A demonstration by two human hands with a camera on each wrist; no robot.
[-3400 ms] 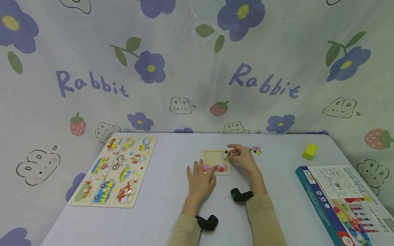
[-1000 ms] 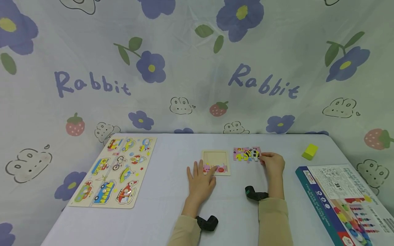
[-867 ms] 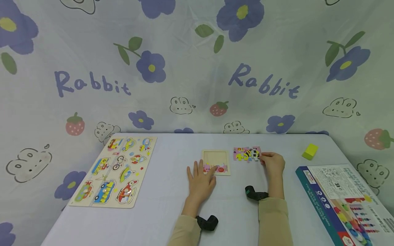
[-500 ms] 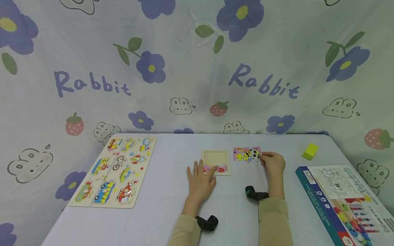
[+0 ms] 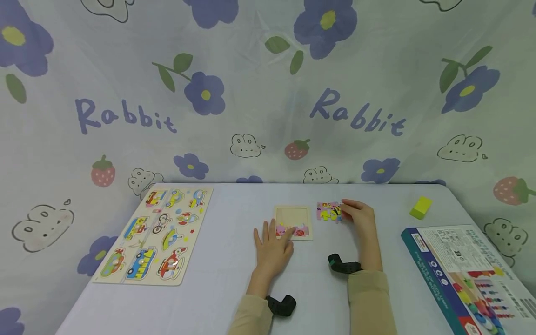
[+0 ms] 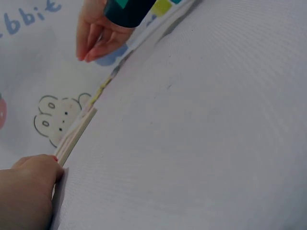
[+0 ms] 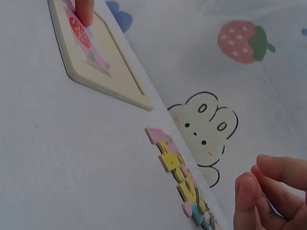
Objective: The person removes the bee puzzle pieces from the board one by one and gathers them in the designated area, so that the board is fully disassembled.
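The left hand (image 5: 272,253) lies with spread fingers over the lower edge of a small wooden puzzle tray (image 5: 291,215). Its index finger rests on the row of pink puzzle pieces (image 5: 300,231) along the tray's near side; one carries a red strawberry-like print. To the right of the tray lies a cluster of joined puzzle pieces (image 5: 328,211), pink and yellow with a striped bee. The right hand (image 5: 361,217) hovers at the cluster's right end, hiding part of it. In the right wrist view its thumb and fingertips are bent close together, with no piece visible between them.
A large wooden vehicle puzzle board (image 5: 161,232) lies at the left of the white-covered table. A yellow-green block (image 5: 421,207) sits at the back right, behind a large flat box (image 5: 469,274). A patterned curtain (image 5: 268,93) hangs behind.
From the tray's upper right, where it held a piece, the right hand went to the cluster's right end, stayed there, then shifted slightly left and up. The left hand stays put.
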